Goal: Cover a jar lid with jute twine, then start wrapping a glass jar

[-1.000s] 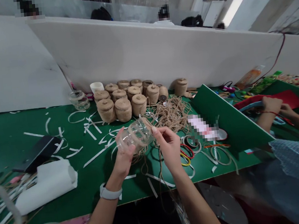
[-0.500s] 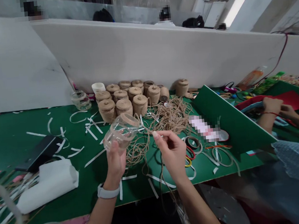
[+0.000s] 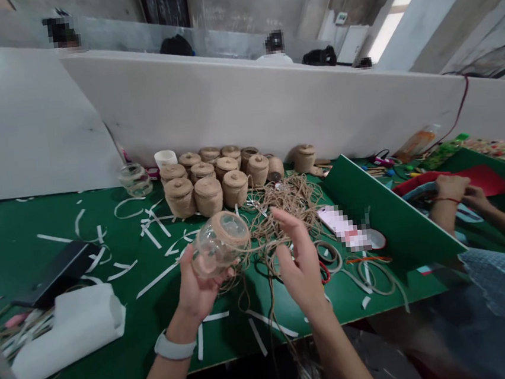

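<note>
My left hand (image 3: 199, 284) is closed around a clear glass jar (image 3: 211, 247), tilted with its mouth up and to the right. Brown twine (image 3: 233, 230) circles the jar's rim. From there a strand runs right to my right hand (image 3: 302, 262), whose thumb and index finger are spread apart; the other fingers are partly hidden, and I cannot see whether they touch the strand. Behind both hands lies a tangled heap of twine (image 3: 292, 200). Several twine-covered lidded jars (image 3: 208, 196) stand in rows beyond the glass jar.
Another clear jar (image 3: 134, 180) stands at the back left. White strips (image 3: 154, 279) are scattered over the green table (image 3: 128, 344). A roll of white sheet (image 3: 70, 332) lies left, tape rolls (image 3: 329, 256) right. Past a green divider (image 3: 384, 212), a co-worker's hands (image 3: 451, 191) handle red and blue material.
The jar has turned more upright, its rim now facing me and up. My right thumb and index finger have parted from a pinch on the twine. The view has tipped slightly upward.
</note>
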Tool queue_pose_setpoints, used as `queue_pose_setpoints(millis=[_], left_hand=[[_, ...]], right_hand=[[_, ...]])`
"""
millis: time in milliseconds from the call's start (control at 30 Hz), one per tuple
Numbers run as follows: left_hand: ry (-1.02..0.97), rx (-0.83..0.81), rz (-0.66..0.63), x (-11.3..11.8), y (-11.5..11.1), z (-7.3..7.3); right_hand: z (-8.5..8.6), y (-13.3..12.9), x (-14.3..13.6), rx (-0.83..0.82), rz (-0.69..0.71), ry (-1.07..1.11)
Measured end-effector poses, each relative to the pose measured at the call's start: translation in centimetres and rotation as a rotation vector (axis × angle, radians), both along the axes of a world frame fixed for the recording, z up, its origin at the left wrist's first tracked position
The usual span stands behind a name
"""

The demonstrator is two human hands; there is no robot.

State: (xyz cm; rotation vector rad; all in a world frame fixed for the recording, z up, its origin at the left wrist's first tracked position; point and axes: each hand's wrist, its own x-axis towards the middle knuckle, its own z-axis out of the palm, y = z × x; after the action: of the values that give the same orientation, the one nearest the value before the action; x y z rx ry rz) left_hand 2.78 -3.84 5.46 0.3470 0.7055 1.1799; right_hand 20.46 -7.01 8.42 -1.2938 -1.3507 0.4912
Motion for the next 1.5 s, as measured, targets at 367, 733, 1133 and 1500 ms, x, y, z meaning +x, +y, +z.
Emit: queue_pose_setpoints(millis=[367, 733, 1133, 1500], left_hand=[[0.023, -0.037, -0.003, 0.6, 0.1, -0.4], [-0.202, -0.177, -0.096, 2.3, -1.2, -1.0], [0.069, 0.000, -0.737, 1.0, -1.1, -2.0], [0.702, 0.271, -0.222, -0.8, 5.4, -4.4]], right_hand=[[-0.6, -0.2, -2.2, -0.104, 0.053, -0.156], [0.2, -0.4, -2.5, 0.091, 0.017, -0.163], [-0.9, 1.2, -0.1, -0.193, 0.307, 0.134], [-3.8, 1.9, 3.6, -0.165, -0.169, 0.445]])
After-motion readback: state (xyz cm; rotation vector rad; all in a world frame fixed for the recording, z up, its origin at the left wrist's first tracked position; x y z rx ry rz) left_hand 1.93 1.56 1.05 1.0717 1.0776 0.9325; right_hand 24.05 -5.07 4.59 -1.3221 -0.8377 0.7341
